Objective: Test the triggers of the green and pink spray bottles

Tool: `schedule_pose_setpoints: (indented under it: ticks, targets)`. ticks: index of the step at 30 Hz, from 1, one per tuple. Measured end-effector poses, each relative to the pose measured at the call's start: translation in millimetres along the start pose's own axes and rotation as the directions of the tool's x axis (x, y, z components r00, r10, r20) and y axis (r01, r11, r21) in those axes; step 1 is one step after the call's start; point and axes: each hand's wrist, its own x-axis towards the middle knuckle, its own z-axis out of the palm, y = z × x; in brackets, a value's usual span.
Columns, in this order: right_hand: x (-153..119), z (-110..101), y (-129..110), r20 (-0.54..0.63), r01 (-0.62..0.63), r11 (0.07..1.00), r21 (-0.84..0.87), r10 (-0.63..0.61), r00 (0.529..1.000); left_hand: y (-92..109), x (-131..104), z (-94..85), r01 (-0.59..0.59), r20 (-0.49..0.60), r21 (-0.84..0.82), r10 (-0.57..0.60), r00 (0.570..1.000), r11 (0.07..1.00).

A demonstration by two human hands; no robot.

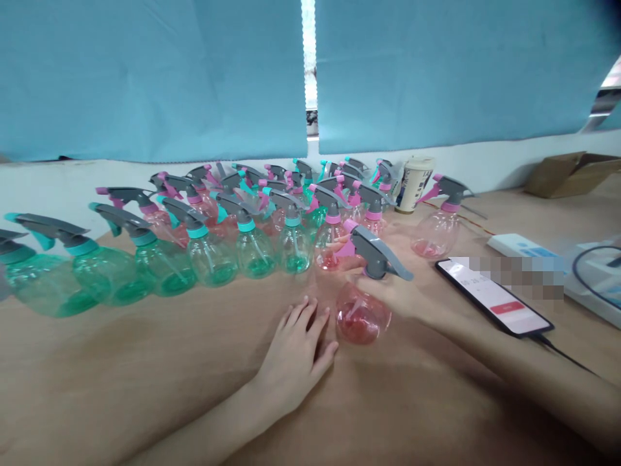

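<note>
The right hand (395,292) grips a pink spray bottle (363,317) (grey-topped). The left hand (295,349) rests open on the worktop (160,369).

I can read nothing for certain: the digits on the phone (495,298) right of my right hand (398,294) and the dark lettering on the cup (414,184) beyond it are too blurred.
</note>
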Motion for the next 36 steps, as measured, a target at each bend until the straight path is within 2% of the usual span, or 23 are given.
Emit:
schedule_pose_setpoints:
  ticks: [3,10,16,24,28,36]
  targets:
    - [-1.1,-0.2,-1.8,0.008,-0.007,0.999,0.050,0.007,1.000,0.0,0.6,-0.2,0.000,-0.001,0.000,0.000,1.000,1.000]
    - [-2.1,-0.3,-3.8,0.013,-0.072,0.997,-0.007,0.072,0.997,-0.2,-0.2,-0.7,-0.006,-0.017,-0.014,0.006,1.000,1.000]
    - [-1.6,-0.1,2.0,0.021,-0.024,1.000,0.011,0.024,1.000,0.4,0.1,-1.3,-0.003,-0.014,0.000,0.003,1.000,1.000]
    - [-0.8,1.6,4.4,0.000,-0.025,0.997,0.080,0.025,1.000,-0.7,-0.7,-1.0,-0.007,-0.018,0.002,0.007,1.000,1.000]
    - [-1.7,3.6,11.5,-0.026,-0.022,0.998,0.062,0.023,0.999,0.2,-0.8,-2.2,-0.011,-0.024,-0.007,0.010,1.000,1.000]
    - [-1.6,4.5,19.4,0.007,-0.047,0.997,0.061,0.047,0.999,0.3,0.5,-1.5,-0.013,-0.029,-0.012,0.013,0.999,1.000]
